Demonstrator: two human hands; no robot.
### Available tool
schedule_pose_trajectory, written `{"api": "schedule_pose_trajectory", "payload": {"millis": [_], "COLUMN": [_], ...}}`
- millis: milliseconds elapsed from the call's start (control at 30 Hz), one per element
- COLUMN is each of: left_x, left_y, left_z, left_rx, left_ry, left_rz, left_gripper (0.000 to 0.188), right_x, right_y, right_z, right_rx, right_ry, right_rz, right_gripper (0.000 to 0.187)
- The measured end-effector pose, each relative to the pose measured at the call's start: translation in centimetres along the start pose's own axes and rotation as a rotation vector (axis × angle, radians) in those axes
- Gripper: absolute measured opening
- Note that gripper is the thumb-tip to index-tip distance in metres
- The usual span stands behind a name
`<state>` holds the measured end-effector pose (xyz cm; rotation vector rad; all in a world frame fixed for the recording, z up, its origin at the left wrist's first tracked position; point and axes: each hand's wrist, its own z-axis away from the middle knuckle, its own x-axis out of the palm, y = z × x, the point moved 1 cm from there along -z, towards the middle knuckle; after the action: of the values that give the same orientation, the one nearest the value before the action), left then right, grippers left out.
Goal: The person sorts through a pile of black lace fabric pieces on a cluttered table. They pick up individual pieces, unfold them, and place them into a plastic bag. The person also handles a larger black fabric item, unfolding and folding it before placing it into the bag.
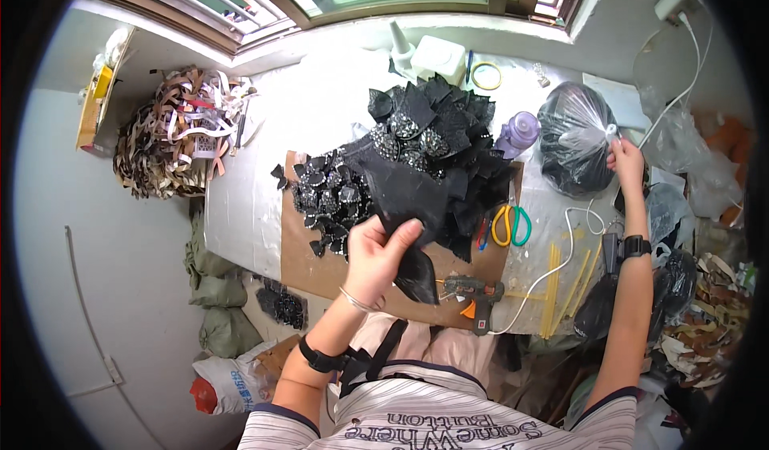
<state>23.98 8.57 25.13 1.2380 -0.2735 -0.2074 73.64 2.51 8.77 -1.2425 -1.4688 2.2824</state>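
Note:
My left hand (375,256) is closed around a soft, dark, leather-like piece (403,195), with the thumb pressed on it; one end hangs down below the fist. Behind it rises a heap of black leaf-shaped pieces (473,121), and clusters of sparkling beaded black pieces (328,193) lie to its left. Over at the right, my right hand (625,161) has its fingers closed at the gathered, twisted neck of a clear plastic bag (573,149) filled with something black. The bag rests on the table.
A glue gun (483,302) lies at the brown board's (308,254) front edge, its white cord running right past yellow glue sticks (553,290). Scissors (519,227), a purple bottle (521,132), a tape roll (486,76) and a white bottle (400,49) stand around the heap. Scrap strips (172,133) pile up far left.

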Motion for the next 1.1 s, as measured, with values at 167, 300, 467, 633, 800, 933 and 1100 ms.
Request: {"api": "schedule_pose_trajectory", "payload": {"millis": [167,300,467,633,800,933,1100], "left_x": [-2.0,-1.7,-3.0,-2.1,5.2,14.8,24.1], "left_y": [4.7,4.5,-6.8,-5.5,-1.7,-3.5,-10.7], "left_z": [-5.9,-11.2,-16.4,-13.6,-9.8,-7.6,-13.8], "left_rx": [0.407,1.155,0.825,0.661,0.837,0.707,0.186], "left_ry": [0.208,0.438,0.082,0.131,0.074,-0.407,-0.464], "left_rz": [-0.445,-1.118,-1.232,-0.993,-0.809,-0.67,-0.214], "left_gripper": [0.011,0.035,0.048,0.053,0.035,0.03,0.023], "right_x": [0.8,0.9,2.1,-0.9,-1.7,-4.4,-5.3], "right_y": [-0.7,0.6,0.0,-3.9,-2.9,-5.7,-4.2], "right_z": [1.8,2.4,3.7,7.7,10.6,11.6,13.2], "right_rx": [0.019,0.042,0.075,-0.153,-0.078,-0.027,0.032], "right_ry": [0.0,0.049,0.079,0.359,0.331,0.286,0.125], "right_rz": [0.032,0.02,-0.145,-0.27,-0.405,-0.49,-0.464], "right_gripper": [0.027,0.026,0.021,0.017,0.019,0.021,0.016]}}
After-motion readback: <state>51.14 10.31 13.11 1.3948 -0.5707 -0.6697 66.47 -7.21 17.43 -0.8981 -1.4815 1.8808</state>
